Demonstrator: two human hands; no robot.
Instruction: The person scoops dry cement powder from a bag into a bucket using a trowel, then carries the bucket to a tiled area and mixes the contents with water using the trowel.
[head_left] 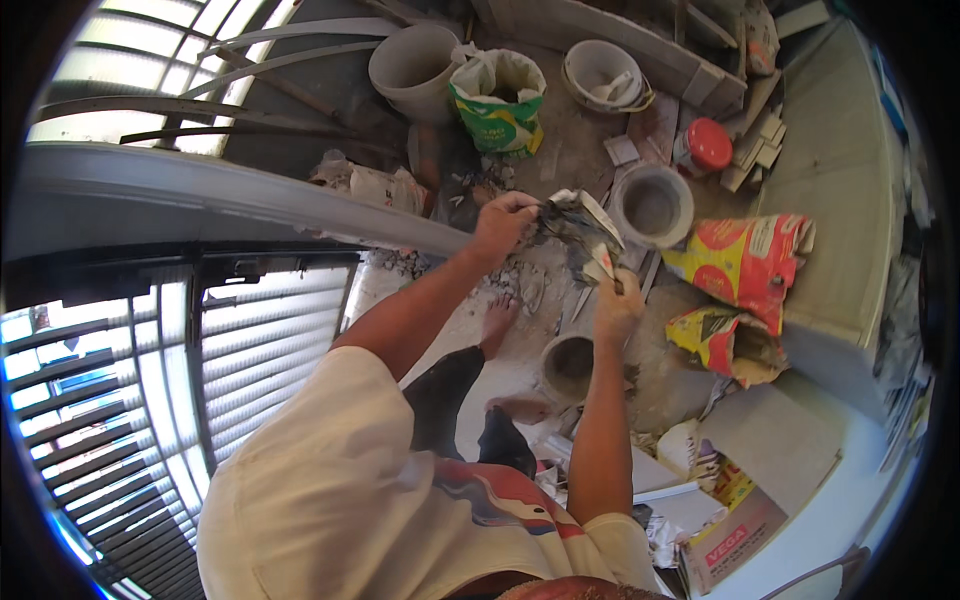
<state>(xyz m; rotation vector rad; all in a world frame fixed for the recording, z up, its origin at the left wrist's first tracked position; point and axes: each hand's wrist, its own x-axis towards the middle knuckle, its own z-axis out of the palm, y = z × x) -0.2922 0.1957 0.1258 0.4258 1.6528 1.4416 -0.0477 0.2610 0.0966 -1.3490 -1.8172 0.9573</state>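
Note:
My left hand [505,222] is raised in front of me and closed on the edge of a flat, mortar-smeared piece [578,222], grey and white, which looks like a tile fragment. My right hand [617,305] is just below and to the right of it. It grips a small pale tool or scraper [603,262] whose tip touches the smeared piece. What exactly the tool is cannot be made out. Both hands are held above a dusty concrete floor [530,290], with my bare feet [497,325] below them.
A mortar-filled grey bucket [652,205] stands right of the hands, a smaller one [570,365] under my right forearm. Red-and-yellow bags [745,255], a green-and-white sack [500,95], two more buckets [415,65] and a red-lidded jar [705,145] lie around. A louvred window [250,340] is on the left.

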